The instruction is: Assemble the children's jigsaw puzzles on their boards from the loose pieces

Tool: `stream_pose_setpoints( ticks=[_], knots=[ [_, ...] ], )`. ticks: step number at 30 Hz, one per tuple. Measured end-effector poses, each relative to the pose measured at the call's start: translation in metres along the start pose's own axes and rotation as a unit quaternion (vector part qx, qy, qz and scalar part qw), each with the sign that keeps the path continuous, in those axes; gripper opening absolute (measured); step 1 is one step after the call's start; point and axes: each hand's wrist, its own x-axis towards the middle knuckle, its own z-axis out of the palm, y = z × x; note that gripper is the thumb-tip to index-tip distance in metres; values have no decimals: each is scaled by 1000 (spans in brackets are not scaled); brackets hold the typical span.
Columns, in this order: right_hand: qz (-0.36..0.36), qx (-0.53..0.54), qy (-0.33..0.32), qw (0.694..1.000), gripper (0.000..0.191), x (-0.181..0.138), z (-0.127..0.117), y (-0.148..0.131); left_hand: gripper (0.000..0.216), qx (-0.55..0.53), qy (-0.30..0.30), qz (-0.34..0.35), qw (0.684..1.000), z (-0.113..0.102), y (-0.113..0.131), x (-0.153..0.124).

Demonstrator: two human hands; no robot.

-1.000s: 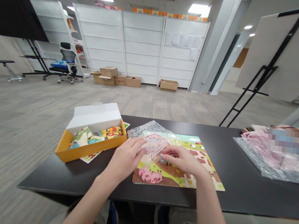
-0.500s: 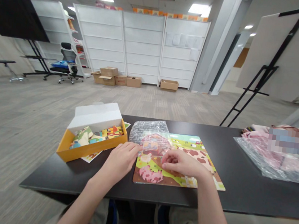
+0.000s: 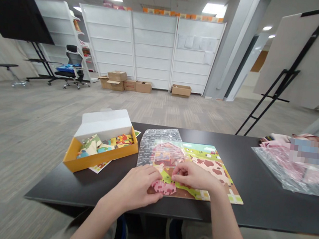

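A flat farm picture board (image 3: pixel 214 171) with a cow, a pink pig and a red barn lies on the dark table. My left hand (image 3: pixel 141 185) rests over its lower left corner beside the pig, fingers stretched and the thumb apart along the front edge. Above the middle of the picture, my right hand (image 3: pixel 192 175) is closed in a pinch; whatever may be between its fingertips is too small to make out. A clear plastic bag with dark print (image 3: pixel 161 135) covers the upper left part of the board.
An open yellow box (image 3: pixel 105 159) with a white lid holds colourful pieces at the left, partly over a printed sheet (image 3: pixel 99 167). Pink items in clear plastic (image 3: pixel 289 170) lie at the right. The dark table (image 3: pixel 255 214) has its front edge close to me.
My left hand has moved right and toward me, from the board's left edge onto its lower left corner. My right hand stays nearly in place, still pinched.
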Motion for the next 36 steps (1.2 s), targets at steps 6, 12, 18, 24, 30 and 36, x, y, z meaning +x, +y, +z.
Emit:
stream_pose_setpoints(
  ticks=[6,12,18,24,30,36],
  knots=[
    [-15,2,-16,1000,23,-1,0,0,15,4,16,4,1000,0,3,-2],
    [-17,44,-14,999,32,-9,-5,2,24,58,25,21,998,11,-8,-1],
    [6,62,-15,998,22,-2,1,13,18,74,36,31,996,17,-13,-1],
    [-37,10,21,999,12,2,8,12,16,93,26,17,995,16,-9,2],
    [-46,20,3,999,13,0,7,8,15,79,-4,4,997,8,-4,2],
    [-47,14,-14,999,11,0,6,8,19,44,-17,4,999,6,-4,1]
  ],
)
